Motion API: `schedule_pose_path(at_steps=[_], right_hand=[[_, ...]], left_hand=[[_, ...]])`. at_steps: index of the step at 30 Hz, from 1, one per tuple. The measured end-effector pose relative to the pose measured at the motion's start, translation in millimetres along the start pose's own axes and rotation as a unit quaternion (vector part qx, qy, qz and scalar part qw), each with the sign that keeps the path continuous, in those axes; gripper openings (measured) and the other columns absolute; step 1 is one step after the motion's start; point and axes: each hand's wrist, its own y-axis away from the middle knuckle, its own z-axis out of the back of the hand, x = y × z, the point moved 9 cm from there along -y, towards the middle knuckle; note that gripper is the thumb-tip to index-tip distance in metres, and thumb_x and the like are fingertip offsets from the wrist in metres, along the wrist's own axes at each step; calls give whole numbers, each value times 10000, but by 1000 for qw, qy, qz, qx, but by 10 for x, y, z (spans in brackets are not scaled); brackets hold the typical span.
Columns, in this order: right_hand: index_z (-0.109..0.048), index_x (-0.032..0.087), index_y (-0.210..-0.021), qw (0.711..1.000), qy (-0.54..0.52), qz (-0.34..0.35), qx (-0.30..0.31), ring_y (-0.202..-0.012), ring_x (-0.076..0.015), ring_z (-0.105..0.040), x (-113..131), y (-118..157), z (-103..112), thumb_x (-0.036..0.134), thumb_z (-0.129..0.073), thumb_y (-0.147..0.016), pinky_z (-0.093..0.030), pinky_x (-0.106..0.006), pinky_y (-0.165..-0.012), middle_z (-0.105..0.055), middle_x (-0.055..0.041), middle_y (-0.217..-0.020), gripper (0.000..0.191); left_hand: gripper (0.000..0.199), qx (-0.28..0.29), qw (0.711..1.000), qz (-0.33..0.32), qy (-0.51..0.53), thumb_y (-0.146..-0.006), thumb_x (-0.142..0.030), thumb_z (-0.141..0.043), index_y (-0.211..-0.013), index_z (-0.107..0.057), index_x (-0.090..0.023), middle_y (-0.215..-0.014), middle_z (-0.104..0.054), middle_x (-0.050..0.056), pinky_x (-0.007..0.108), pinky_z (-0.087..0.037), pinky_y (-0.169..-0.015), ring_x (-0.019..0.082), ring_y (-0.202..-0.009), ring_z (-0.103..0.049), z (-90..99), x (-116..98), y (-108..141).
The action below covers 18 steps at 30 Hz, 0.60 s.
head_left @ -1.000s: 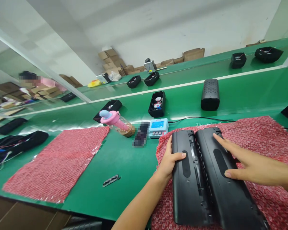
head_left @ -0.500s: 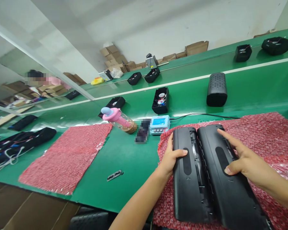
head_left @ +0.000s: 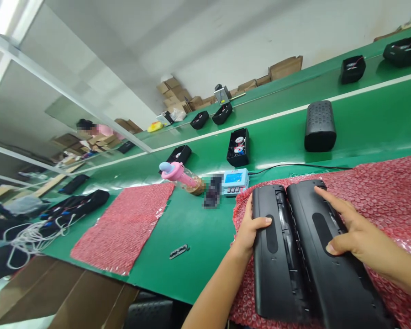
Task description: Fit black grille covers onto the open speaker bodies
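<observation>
Two long black speaker housings lie side by side over the red bubble wrap (head_left: 390,196), a narrow gap between them. My left hand (head_left: 248,233) is closed round the outer side of the left speaker housing (head_left: 272,283), thumb beside its oval panel. On the right speaker housing (head_left: 332,288), my right hand (head_left: 352,228) has its thumb at the oval panel and its index finger stretched to the far end. The facing edges show slots and clips. The remaining fingers of both hands are largely hidden.
Beyond the housings stand a light-blue tester (head_left: 235,182) with a cable and a pink-lidded bottle (head_left: 185,178). A small grey strip (head_left: 178,251) lies on the green bench. Another bubble-wrap sheet (head_left: 123,228) is left. Open speaker shells (head_left: 238,148) line the back; a person (head_left: 99,130) is far left.
My view has swung left, so the bench contents sit further right and more cables show at left. Both hands keep the same hold on the two housings.
</observation>
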Motion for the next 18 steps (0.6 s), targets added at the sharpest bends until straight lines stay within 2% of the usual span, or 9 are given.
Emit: schedule_pose_path(at_steps=[2,4,7,11,18], right_hand=[[-447,406,-1353,1000,8,7,-12,-1246,-338,-387,30,-3,19,215,-603,-415,-471,-425,-908,-358,18,-1392,969],[-483,396,-1324,1000,14,10,-16,-1272,-352,-354,43,0,24,212,-605,-414,-476,-426,-900,-347,17,-1402,937],[-508,384,-1305,1000,11,9,-10,-1282,-374,-348,30,9,15,204,-602,-436,-477,-444,-894,-334,12,-1419,892],[-533,383,-1281,1000,9,13,-2,-1295,-376,-339,14,11,10,193,-601,-452,-455,-467,-938,-338,14,-1422,853],[-554,380,-1259,999,24,22,3,-1321,-357,-314,16,5,-2,188,-591,-465,-507,-419,-867,-309,24,-1442,818]], left_hand=[[1106,-4,1000,3,-4,-487,-167,-734,-1461,-227,-294,-1274,-566,76,349,-537,-751,273,-961,-629,5,7,1],[1104,-8,1000,2,-5,-488,-165,-733,-1462,-228,-290,-1276,-565,80,346,-538,-743,277,-969,-627,12,6,5],[1090,-9,1000,0,-4,-499,-169,-728,-1462,-229,-281,-1274,-565,92,343,-538,-718,287,-975,-627,12,4,12],[1100,-12,1000,-12,4,-488,-157,-738,-1462,-241,-275,-1303,-546,85,333,-529,-773,276,-1024,-606,22,-4,2],[1071,-13,1000,-13,3,-506,-147,-721,-1459,-251,-273,-1294,-545,96,335,-537,-733,274,-991,-615,13,-11,1]])
